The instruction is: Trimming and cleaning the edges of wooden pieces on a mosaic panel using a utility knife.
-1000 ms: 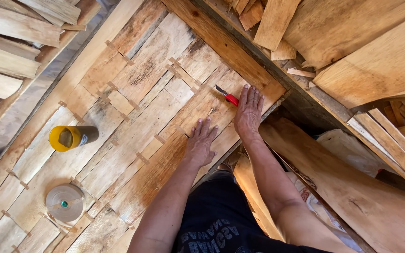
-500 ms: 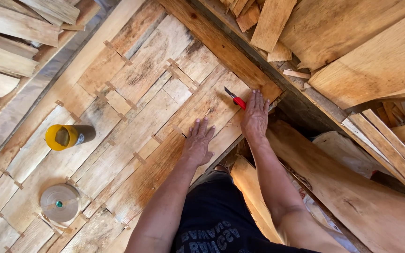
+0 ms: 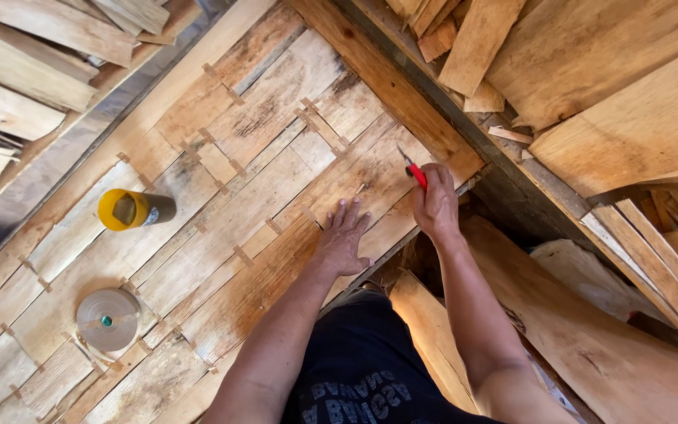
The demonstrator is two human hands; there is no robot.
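Head view: I'm gripping a red-handled cutter [image 3: 413,173] in my right hand [image 3: 436,206], left hand [image 3: 344,237] open, pressing the taped veneer sheet [image 3: 276,180]; next, careful trimming.

My arms are bare from the elbow down to each hand, with no sleeves, gloves, watch or rings that I can make out. My left hand [image 3: 344,239] and right hand [image 3: 436,206] are uncovered. Below them I wear a black garment [image 3: 370,353] with pale printed lettering across its front.
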